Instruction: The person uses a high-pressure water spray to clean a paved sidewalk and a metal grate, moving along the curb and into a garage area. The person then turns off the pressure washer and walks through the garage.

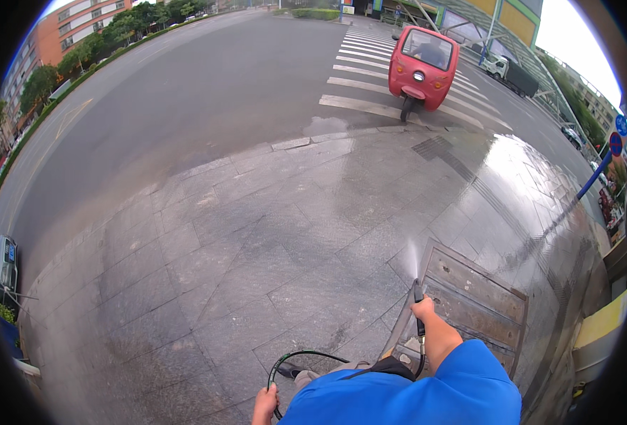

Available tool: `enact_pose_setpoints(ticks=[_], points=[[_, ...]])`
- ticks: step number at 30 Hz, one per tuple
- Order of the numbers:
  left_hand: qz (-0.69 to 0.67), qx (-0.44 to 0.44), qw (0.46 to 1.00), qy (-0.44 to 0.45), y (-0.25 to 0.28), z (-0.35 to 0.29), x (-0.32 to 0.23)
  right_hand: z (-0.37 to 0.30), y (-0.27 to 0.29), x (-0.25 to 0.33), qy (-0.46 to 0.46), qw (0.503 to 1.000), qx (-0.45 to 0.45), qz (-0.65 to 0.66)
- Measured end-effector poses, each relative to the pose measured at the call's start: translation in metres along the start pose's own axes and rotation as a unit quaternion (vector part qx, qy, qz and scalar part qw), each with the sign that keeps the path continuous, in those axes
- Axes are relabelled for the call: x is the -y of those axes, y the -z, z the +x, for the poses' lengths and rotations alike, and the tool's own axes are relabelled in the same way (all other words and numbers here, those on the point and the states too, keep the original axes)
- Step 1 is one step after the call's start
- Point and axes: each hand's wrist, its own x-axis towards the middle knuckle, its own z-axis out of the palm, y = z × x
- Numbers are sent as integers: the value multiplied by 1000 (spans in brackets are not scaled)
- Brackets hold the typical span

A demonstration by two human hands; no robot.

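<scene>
I log right hand [422, 307], fingers wrapped round spray gun [418, 290] near ground cover [471, 285], jet [413, 256] out; left hand [265, 402] gripping hose [306, 353]. Step: likely rinsing pavement [292, 241]. Next sweep calls for slack.

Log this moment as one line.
right hand: gripping spray gun, spraying; left hand: holding hose; paving slabs: wet; red three-wheeler: on crosswalk

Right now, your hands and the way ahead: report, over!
Right hand: gripping black spray gun, water spraying. Left hand: holding curved black-and-green hose. Ahead: red, rounded three-wheeler on white-striped crossing.
</scene>
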Motion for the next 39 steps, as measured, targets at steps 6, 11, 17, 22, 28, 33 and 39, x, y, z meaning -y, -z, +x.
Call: enact_pose_setpoints(ticks=[6, 11, 17, 22, 28, 33, 39], points=[[-18, 8, 999, 41, -119, -80, 26, 48, 66, -220, -59, 990, -81, 98], [35, -29, 998, 36, -225, -154, 78, 62, 91, -381, -120, 968, -52, 212], [61, -44, 997, 15, -275, -229, 109, 47, 127, -505, -77, 937, -164, 297], [62, -68, 996, 19, -289, -254, 127, 19, 157, -511, -69, 906, -138, 394], [44, -21, 998, 27, -288, -288, 152, 10, 148, -551, -9, 924, -145, 355], [7, -28, 999, 37, -274, -299, 193, 2, 153, -562, 26, 932, -133, 336], [-16, -28, 999, 25, -261, -300, 222, -2, 155, -549, 4, 950, -111, 293]])
